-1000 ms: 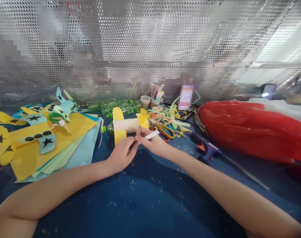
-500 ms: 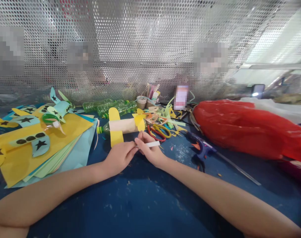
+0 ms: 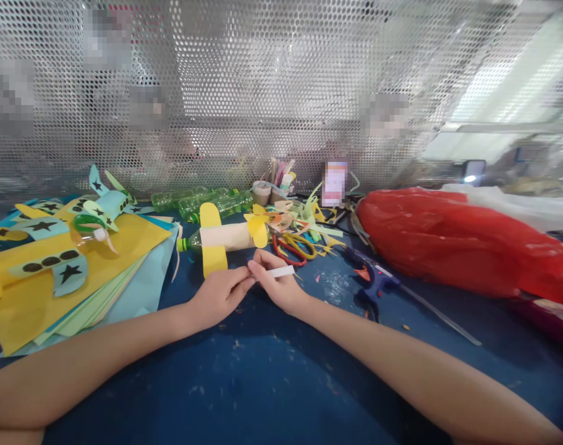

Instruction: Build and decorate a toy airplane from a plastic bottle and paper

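Note:
My left hand and my right hand meet fingertip to fingertip over the blue table. A narrow white paper strip sticks out of my right hand toward the right. The left fingers pinch at the strip's other end, which the fingers hide. Just beyond my hands lies a plastic bottle plane on its side, wrapped in pale paper, with yellow wings, a yellow tail and a green cap. Red-handled scissors and yellow-handled scissors rest right of its tail.
At left, finished paper-covered planes lie on yellow paper and coloured sheets. Green bottles and paper scraps are at the back. A blue glue gun and a red plastic bag occupy the right. Perforated metal stands behind.
The whole view has shifted slightly, so things sit a little further left. Both hands keep their pinch around the paper strip, with barely any finger movement.

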{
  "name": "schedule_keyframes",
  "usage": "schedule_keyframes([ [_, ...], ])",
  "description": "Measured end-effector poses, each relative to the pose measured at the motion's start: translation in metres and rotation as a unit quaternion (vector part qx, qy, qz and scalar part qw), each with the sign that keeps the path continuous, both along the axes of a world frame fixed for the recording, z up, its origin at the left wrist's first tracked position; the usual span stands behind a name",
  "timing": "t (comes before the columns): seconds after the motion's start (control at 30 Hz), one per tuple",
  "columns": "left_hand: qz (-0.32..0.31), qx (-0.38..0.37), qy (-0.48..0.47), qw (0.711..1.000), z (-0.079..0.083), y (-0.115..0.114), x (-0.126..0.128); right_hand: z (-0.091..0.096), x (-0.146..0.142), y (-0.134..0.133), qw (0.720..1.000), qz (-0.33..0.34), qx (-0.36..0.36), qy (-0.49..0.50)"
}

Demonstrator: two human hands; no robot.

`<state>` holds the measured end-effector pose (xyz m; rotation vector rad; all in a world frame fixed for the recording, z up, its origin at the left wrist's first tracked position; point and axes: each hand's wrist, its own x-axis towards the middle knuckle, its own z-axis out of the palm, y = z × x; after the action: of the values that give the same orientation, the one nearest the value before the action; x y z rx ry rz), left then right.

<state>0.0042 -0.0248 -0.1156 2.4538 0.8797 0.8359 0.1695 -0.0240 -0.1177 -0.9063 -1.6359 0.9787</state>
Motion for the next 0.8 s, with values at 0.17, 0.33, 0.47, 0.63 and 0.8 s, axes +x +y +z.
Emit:
schedule_keyframes([
  [0.17,-0.003,-0.043,-0.011,0.999,0.003,-0.001,0.0,-0.001,0.001,-0.001,1.0,0.007,-0.02,-0.001],
  [0.33,-0.009,-0.052,-0.026,0.998,0.001,0.0,0.001,-0.003,0.0,0.002,1.0,0.008,-0.019,-0.007],
  [0.47,0.028,-0.045,-0.062,0.997,0.0,-0.001,0.0,0.011,0.004,0.007,0.996,0.064,-0.019,-0.065],
  [0.63,0.074,-0.071,-0.097,0.99,0.005,-0.005,-0.001,0.06,0.05,0.029,0.911,0.223,-0.06,-0.341],
  [0.8,0.059,-0.085,-0.079,0.991,0.005,-0.005,0.001,0.07,0.143,0.093,0.843,-0.127,-0.022,-0.522],
])
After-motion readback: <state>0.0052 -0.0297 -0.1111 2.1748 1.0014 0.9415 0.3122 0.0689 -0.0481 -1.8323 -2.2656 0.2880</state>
